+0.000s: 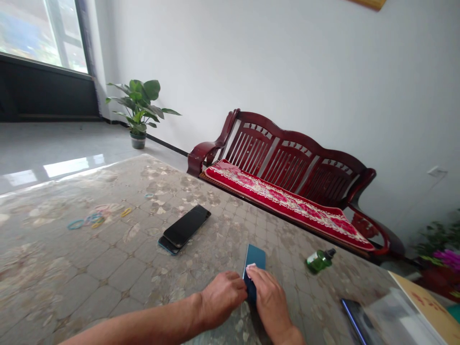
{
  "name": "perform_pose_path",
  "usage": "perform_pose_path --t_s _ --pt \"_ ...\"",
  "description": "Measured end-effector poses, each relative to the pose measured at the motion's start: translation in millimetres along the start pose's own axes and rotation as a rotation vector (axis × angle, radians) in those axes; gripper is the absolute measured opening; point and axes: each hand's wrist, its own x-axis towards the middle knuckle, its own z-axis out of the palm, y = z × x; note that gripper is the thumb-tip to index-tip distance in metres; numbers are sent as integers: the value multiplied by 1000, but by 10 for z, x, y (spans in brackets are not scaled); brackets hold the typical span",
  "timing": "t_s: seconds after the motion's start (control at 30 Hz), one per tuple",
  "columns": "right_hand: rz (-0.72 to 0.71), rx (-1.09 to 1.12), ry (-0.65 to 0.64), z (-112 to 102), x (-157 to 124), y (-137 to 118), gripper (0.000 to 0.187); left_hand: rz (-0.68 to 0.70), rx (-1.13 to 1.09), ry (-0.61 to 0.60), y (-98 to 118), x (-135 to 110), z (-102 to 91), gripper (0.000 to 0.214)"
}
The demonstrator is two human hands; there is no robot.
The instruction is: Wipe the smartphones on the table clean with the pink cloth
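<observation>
A blue phone [256, 254] lies on the patterned tablecloth in front of me, partly covered by my hands. My left hand [224, 293] is closed, its fingers curled against the phone's left edge. My right hand [268, 294] rests over the phone, its fingers pressing a small white wipe [251, 266] on the phone's surface; most of the wipe is hidden beneath them. To the left, a black phone [189, 225] lies partly on top of another phone [168, 247] with a blue edge. Right of my hands, a small green bottle [319, 261] with a dark cap lies tilted.
Several coloured bands [97, 218] lie at the table's left. At the right are another phone [354, 318], a clear plastic box [398, 316] and a yellowish box [427, 299]. Beyond the table [108, 268] stand a red wooden bench [283, 163] and a potted plant [138, 108].
</observation>
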Motion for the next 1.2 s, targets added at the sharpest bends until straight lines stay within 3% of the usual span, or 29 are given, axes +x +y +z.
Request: perform_pose_path --t_s 0.27,0.53,0.83,1.07,1.2 --pt "71 -24 67 142 378 221 59 -16 -41 -20 -20 5 -26 8" --pt "29 -19 34 -8 -48 126 48 -5 -9 -12 -34 13 5 8" --pt "162 -87 29 26 306 315 47 -6 -5 -45 -29 20 -4 10" --pt "96 -45 45 -11 -112 215 49 -5 14 -21 -20 23 -17 9" --pt "104 -45 44 -17 -63 216 49 -8 8 -23 -17 35 -14 10"
